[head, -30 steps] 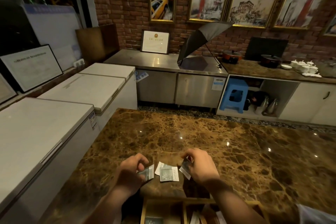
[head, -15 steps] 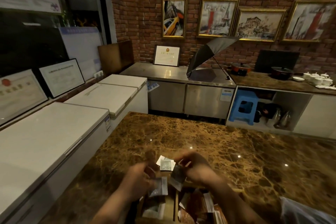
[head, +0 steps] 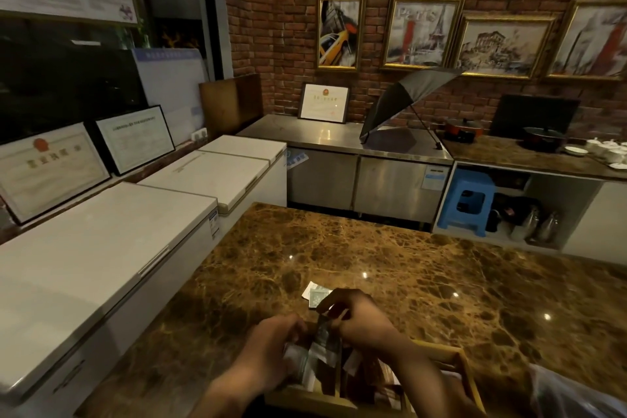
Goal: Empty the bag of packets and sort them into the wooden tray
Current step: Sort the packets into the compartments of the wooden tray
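Note:
The wooden tray (head: 454, 358) with dividers lies on the marble counter at the bottom of the head view, with several packets in its compartments. My left hand (head: 268, 348) holds a pale packet (head: 294, 355) over the tray's left compartment. My right hand (head: 359, 319) pinches a dark packet (head: 324, 329) upright above the tray. Two more small packets (head: 315, 295) lie flat on the counter just beyond my right hand. The clear plastic bag (head: 570, 394) shows at the bottom right corner.
The brown marble counter (head: 407, 265) stretches ahead and to the right. White chest freezers (head: 101, 241) stand along the left. Beyond the counter are a steel cabinet (head: 356, 180) with an open black umbrella (head: 403, 105) on it, and a blue stool (head: 468, 200).
Both hands drew back from the packets on the counter to over the tray, each carrying a packet. The view tilted up and the tray came further into sight.

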The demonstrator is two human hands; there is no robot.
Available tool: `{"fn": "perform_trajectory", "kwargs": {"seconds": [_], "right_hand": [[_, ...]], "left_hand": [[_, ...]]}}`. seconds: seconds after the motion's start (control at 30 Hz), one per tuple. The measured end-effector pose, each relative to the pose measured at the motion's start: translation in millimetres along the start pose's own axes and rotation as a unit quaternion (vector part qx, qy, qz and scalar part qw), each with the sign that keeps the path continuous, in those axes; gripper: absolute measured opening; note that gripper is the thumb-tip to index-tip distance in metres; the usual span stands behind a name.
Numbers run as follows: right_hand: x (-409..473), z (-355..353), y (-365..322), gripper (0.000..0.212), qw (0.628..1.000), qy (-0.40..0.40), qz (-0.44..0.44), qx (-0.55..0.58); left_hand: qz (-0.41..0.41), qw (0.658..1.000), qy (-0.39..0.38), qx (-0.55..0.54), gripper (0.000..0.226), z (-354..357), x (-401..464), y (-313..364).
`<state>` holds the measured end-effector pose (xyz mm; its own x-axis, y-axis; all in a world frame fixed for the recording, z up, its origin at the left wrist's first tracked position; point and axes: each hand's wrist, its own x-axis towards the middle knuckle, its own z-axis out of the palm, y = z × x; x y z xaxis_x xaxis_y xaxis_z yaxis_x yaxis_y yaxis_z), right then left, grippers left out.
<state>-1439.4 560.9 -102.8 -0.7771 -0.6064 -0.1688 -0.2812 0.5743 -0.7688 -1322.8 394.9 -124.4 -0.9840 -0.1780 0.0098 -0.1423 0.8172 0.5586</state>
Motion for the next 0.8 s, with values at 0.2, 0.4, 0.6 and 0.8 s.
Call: {"fn": "perform_trajectory", "kwargs": {"seconds": [0.2,0.4,0.6,0.8], "right_hand": [[7.7,19.0,4.2,0.032,0.993,-0.042,0.012,-0.110],[25.4,5.7,9.9,0.022,0.988,0.081,-0.011,-0.131],[52.8,-10.1,27.4,0.018,0.976,0.126,0.020,-0.174],[79.7,-1.6,44.4,0.024,0.966,0.105,0.008,-0.235]], "left_hand": [[0.002,0.997,0.074,0.029,0.049,-6.8,14.8,-16.0],[-0.011,0.995,0.100,0.014,0.043,-20.0,39.6,-43.5],[-0.002,0.997,0.068,0.041,0.042,-15.0,93.6,-42.6],[0.067,0.994,0.023,0.081,0.044,3.5,137.4,-44.7]]}}
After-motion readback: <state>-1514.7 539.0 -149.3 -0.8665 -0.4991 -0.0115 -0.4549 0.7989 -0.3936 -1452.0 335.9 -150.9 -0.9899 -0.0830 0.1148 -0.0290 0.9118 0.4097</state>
